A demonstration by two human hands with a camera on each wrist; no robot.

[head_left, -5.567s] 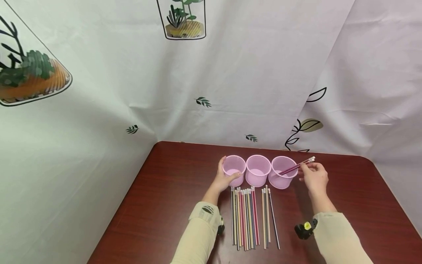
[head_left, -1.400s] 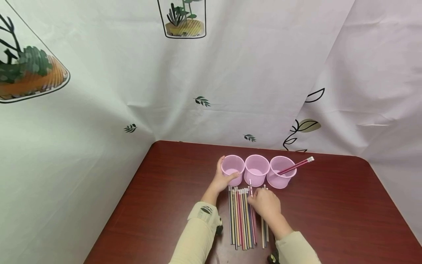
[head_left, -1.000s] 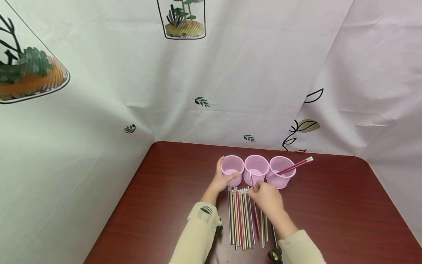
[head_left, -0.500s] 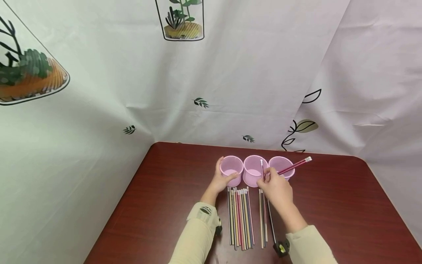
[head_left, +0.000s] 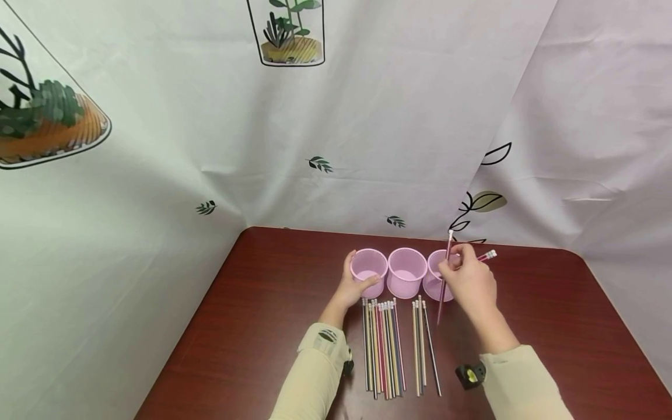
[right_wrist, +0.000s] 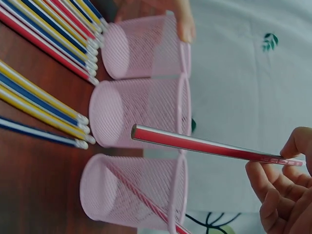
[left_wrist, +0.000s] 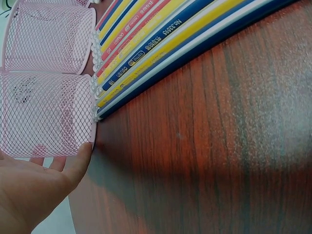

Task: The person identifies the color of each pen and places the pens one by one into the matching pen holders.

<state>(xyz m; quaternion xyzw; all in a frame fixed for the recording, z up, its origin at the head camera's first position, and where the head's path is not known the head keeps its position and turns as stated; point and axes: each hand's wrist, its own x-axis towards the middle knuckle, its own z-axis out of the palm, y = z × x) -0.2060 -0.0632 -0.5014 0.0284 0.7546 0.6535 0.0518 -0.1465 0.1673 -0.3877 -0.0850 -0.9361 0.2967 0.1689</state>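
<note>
Three pink mesh pencil cups stand in a row. My left hand point(head_left: 353, 289) holds the left cup point(head_left: 369, 259), thumb at its front and fingers round its outer side. My right hand point(head_left: 472, 286) pinches a red-striped pencil point(right_wrist: 190, 142) near its eraser end. That pencil is raised in front of the right cup point(head_left: 433, 289), its unsharpened end pointing down, outside the cup. Red pencils point(right_wrist: 141, 195) lean inside the right cup, partly hidden by my right hand in the head view. Between the two stands the middle cup point(head_left: 407, 288), with nothing visible in it.
In front of the left cup lies a row of several pencils point(head_left: 383, 350) in mixed colours. Right of it are a few yellow and blue pencils point(head_left: 419, 350) and a slanted dark blue pencil point(head_left: 433, 359). Behind the brown table point(head_left: 273, 303) hangs a patterned white cloth point(head_left: 367, 146).
My right hand let go of red pencils in the right cup, then took another red pencil from the row and lifted it rightward to that cup. The left hand stays on its cup.
</note>
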